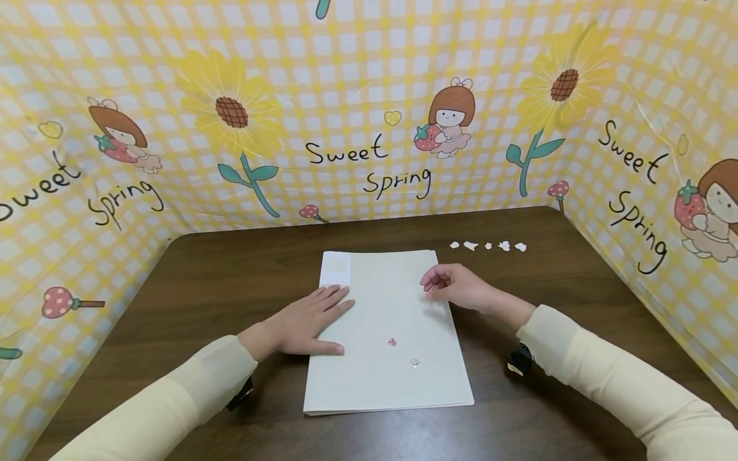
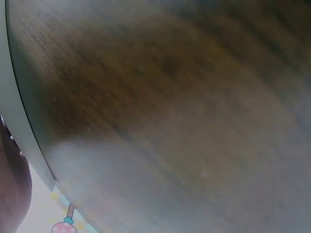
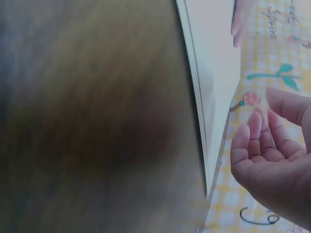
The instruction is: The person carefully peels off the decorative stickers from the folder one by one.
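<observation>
A large white drawing pad or folder (image 1: 398,384) lies on the table, with a pale printed label (image 1: 336,266) at its far left corner. My left hand (image 1: 314,320) rests on the pad's left side, fingers spread, fingertips just below the label; part of it shows at the left wrist view's edge. Over the pad's right edge, my right hand (image 1: 458,288) is raised with loosely curled fingers. In the right wrist view a gap shows between the thumb (image 3: 286,104) and fingertips, with nothing visible there. Two small pinkish sticker-like pieces, one darker (image 1: 392,342) and one paler (image 1: 415,363), lie on the pad.
Several small white cut-out pieces (image 1: 488,246) lie in a row on the brown wooden table (image 1: 230,269), beyond the pad's far right corner. A yellow checked cloth (image 1: 346,83) with printed flowers and figures hangs behind and along both sides.
</observation>
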A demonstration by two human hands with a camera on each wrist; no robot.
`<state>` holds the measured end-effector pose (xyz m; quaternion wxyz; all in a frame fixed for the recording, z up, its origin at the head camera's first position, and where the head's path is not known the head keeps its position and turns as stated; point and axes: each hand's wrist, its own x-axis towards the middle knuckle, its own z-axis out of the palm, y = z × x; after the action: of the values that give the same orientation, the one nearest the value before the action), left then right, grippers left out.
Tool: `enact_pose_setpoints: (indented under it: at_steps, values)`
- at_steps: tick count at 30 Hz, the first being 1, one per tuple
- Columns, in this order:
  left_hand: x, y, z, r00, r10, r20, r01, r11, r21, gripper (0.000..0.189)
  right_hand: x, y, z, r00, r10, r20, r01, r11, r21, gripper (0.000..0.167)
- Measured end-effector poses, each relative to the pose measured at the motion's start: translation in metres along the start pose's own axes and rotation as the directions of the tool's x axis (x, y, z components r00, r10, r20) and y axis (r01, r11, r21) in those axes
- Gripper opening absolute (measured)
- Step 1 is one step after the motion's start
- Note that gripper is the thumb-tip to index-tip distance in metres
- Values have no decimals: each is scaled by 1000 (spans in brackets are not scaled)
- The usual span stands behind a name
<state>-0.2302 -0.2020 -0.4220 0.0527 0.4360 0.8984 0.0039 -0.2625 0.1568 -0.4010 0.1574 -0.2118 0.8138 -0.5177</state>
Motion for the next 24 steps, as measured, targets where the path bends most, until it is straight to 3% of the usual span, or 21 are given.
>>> enact_pose_setpoints:
  at_steps: [14,24]
  values:
    - [0,0,1,999,20,-29,-20,1000,-1,92,-12,-10,29,978,-72,194,84,995,-51,18]
    - [0,0,1,1000,8,-15,-8,1000,1,94,-21,-9,44,920,-111,375,153,985,-85,19]
